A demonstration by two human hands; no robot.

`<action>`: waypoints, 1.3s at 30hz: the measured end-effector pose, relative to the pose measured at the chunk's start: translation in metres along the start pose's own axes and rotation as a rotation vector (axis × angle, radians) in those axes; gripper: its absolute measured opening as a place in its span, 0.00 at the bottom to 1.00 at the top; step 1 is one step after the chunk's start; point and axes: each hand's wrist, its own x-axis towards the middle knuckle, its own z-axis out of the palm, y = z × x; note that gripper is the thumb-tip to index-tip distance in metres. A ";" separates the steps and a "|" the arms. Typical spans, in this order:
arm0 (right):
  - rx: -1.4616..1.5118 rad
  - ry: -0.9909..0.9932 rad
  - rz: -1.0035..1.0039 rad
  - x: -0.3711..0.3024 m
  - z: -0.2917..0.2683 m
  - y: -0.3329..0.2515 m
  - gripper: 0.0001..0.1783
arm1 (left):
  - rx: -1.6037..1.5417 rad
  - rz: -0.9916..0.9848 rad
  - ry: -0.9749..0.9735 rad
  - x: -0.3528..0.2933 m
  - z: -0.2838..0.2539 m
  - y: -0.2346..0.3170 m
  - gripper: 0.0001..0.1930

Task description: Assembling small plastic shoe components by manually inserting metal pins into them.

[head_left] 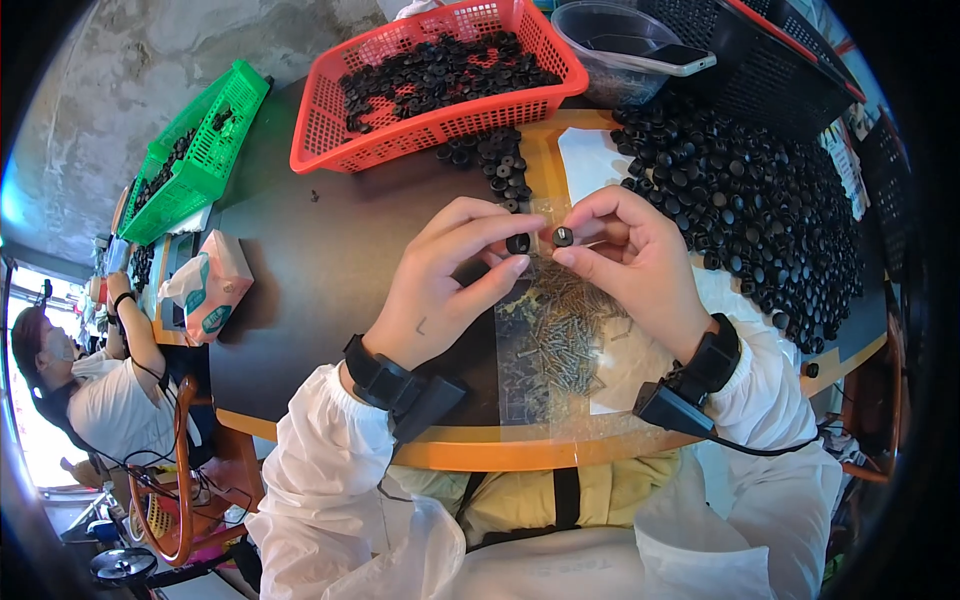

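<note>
the left hand (455, 275) pinches a small round black piece (518, 243) between thumb and fingertip, and the right hand (625, 255) pinches another black piece (563, 236) the same way. both pieces sit just above a clear bag of thin shiny screws (560, 340) on the dark table (300, 260). a big heap of the same black rounds (760, 200) lies to the right. a red plastic basket (440, 125) with holes holds more. the far edge of the heap is cut off.
</note>
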 end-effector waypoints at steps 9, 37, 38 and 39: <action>-0.065 -0.045 0.050 -0.002 0.000 -0.010 0.14 | -0.076 0.035 0.155 -0.004 0.002 -0.004 0.15; -0.250 -0.001 -0.168 -0.004 0.004 -0.011 0.12 | 0.033 0.176 0.049 -0.004 0.004 -0.003 0.15; -0.263 -0.012 -0.164 -0.005 0.004 -0.011 0.12 | 0.031 0.176 0.043 -0.004 0.004 -0.003 0.15; -0.261 -0.011 -0.164 -0.005 0.004 -0.010 0.12 | 0.031 0.175 0.041 -0.004 0.005 -0.003 0.15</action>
